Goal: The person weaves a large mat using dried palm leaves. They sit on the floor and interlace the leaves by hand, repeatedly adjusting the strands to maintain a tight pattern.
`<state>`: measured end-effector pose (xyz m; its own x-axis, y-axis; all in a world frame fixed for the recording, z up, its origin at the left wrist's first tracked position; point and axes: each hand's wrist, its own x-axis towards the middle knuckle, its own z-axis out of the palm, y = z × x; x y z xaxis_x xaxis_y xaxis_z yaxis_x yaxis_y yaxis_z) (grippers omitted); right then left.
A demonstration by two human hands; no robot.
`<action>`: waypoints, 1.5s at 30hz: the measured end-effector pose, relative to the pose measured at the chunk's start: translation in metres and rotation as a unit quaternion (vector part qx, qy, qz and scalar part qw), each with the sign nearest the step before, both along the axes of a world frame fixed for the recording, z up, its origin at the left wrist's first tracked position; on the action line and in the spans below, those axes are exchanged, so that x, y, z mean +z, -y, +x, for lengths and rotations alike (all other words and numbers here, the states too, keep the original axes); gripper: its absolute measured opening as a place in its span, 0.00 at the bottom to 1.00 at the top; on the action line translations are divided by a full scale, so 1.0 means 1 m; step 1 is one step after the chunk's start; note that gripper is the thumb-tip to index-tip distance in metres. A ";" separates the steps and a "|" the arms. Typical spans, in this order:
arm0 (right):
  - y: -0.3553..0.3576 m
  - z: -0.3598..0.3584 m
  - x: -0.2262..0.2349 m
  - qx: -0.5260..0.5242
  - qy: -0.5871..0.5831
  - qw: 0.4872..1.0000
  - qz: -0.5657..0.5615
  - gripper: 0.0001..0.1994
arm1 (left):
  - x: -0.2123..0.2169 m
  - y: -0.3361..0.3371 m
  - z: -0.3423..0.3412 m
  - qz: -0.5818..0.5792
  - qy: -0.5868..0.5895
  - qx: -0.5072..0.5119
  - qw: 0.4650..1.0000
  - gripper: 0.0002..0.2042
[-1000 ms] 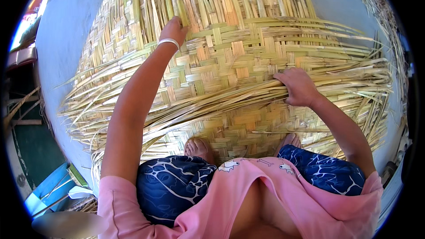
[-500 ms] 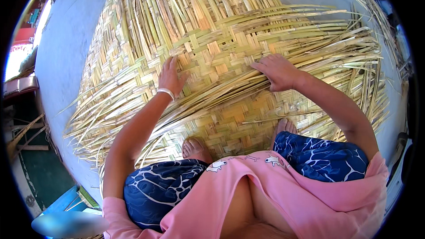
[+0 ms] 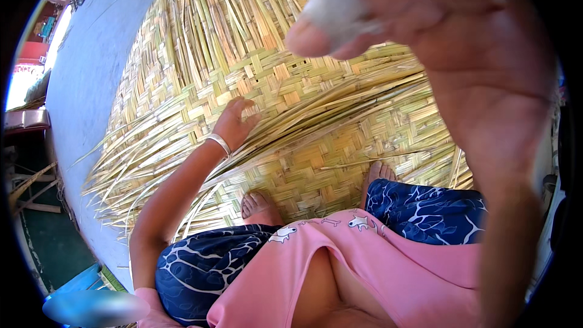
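A large woven mat [image 3: 328, 176] of pale yellow-green split strips lies on the floor in front of me and under my feet. My left hand [image 3: 234, 125], with a white band on its wrist, rests on or just above the weave; its fingers are loosely bent, thumb apart, nothing visible in them. Close to the camera, my right hand [image 3: 480, 73] is raised and blurred, palm showing and fingers extended leftward. A white wrap [image 3: 343, 12] covers one of its fingers. Across the mat runs a bundle of loose strips [image 3: 322, 109], its right end hidden by my right hand.
Long unwoven strips [image 3: 209, 15] stick out from the mat's far side. More loose ends [image 3: 121, 176] fan out at the left. Bluish-grey floor [image 3: 79, 85] surrounds the mat. A blue object [image 3: 76, 282] and dark green floor area [image 3: 57, 231] lie at lower left.
My right hand has lifted off the mat and come up close to the camera. My left hand has shifted slightly down and stays by the weave.
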<state>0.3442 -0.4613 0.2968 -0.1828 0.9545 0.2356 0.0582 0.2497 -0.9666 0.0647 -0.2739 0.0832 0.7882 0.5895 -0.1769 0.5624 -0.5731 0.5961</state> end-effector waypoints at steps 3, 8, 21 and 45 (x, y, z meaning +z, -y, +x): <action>0.028 0.009 0.024 -0.008 0.219 0.976 0.011 0.45 | 0.034 0.035 0.014 -0.030 0.044 -0.055 0.997 0.19; 0.042 0.030 0.066 -0.156 0.399 0.901 0.067 0.44 | 0.080 0.092 0.040 -0.068 0.099 -0.226 0.967 0.20; -0.095 0.091 0.162 -0.293 0.441 0.842 0.103 0.41 | 0.167 0.145 0.001 -0.034 0.117 -0.305 0.945 0.08; 0.037 -0.121 0.197 0.120 0.143 0.976 0.109 0.36 | 0.210 0.204 -0.019 0.082 -0.107 -0.412 0.901 0.11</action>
<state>0.2230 -0.4980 0.4940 -0.4835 0.8086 0.3352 0.2316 0.4874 -0.8419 0.0458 -0.4783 0.2935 0.9290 -0.1473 -0.3394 -0.0020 -0.9194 0.3933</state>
